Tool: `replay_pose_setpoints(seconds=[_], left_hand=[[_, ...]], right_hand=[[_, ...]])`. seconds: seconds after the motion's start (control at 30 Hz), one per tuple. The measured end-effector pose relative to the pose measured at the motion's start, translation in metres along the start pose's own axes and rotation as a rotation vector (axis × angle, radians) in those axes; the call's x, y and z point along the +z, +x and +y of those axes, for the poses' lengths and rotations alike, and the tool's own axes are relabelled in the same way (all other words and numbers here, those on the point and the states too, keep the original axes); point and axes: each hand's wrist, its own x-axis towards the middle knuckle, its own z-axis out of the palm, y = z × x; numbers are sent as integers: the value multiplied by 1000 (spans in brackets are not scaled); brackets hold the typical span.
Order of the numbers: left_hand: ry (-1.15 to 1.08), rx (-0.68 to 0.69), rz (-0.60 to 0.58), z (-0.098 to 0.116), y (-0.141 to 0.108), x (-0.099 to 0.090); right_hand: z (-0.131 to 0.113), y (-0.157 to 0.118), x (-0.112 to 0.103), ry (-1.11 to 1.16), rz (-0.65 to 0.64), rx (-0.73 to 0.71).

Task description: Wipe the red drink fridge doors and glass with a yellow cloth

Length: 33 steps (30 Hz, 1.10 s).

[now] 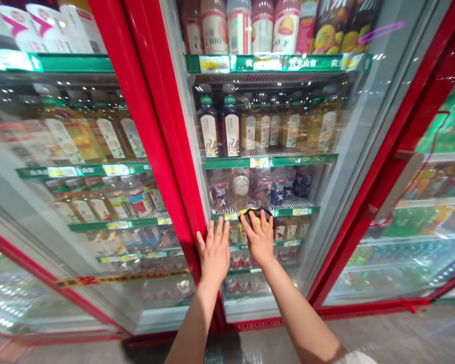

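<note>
1. The yellow-and-black cloth [258,214] lay against the glass door [331,194], under the fingertips of my right grip [261,242]. That grip was spread, pressing the cloth flat, not pinching it.
2. At the cloth's eight o'clock, my left grip [216,255] held nothing, fingers fanned, its outermost finger beside the red upright [178,177]. I couldn't tell whether its palm touched the glass.
3. The cloth covered only a small patch of the pane. Much more glass lay outside it, mostly toward twelve and two o'clock; nothing on the surface let me judge how much was done or left.
4. Behind the pane, bottled drinks [278,189] stood on a shelf just past the cloth, at one o'clock.
5. For room, I had the widest sweep toward two o'clock, up to the slanting red frame [367,207]. The upright bounded me near nine, the bottom rail [254,323] at six; the grey floor [402,338] showed at four.
</note>
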Motion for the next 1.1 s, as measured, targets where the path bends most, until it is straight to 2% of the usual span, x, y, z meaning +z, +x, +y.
replay_pose_setpoints(seconds=[0.07, 0.13, 0.2, 0.27, 0.33, 0.4, 0.53, 0.6, 0.67, 0.8, 0.87, 0.93, 1.03, 1.1], left_hand=[[0, -10, 3, -3, -3, -1], [8, -23, 7, -7, -5, -3], [14, -32, 6, -11, -7, -4], [12, -40, 0, -14, -9, -5], [3, -46, -8, -16, -10, -6], [-5, -46, -15, -18, -11, -6], [-9, -31, -12, -25, -16, -6], [-4, -31, 5, -30, -20, -6], [-6, -31, 21, -35, -23, -5], [-27, -8, 26, -44, -29, -6], [-35, -2, 20, -47, -31, -7], [-41, 8, 11, -49, -32, -8], [-45, 27, 9, -53, -33, -8], [-49, 37, 15, -55, -34, -8]], right_hand=[[10, -15, 0, -4, -30, -25], [19, -16, -4, -16, -12, 23], [18, -3, -7, -26, 46, 128], [4, 14, -7, -27, 95, 198], [-14, 23, -4, -20, 84, 163], [-28, 19, 1, -9, 26, 60], [-22, -12, 6, -3, -72, -69], [-13, -19, 6, -9, -72, -58], [-13, -15, 6, -10, -34, 11], [-42, 10, 11, 11, 42, 152], [-58, 13, 16, 17, 22, 132], [-64, 4, 19, 12, -24, 67], [-55, -18, 20, -4, -89, -39], [-47, -25, 19, -19, -103, -53]])
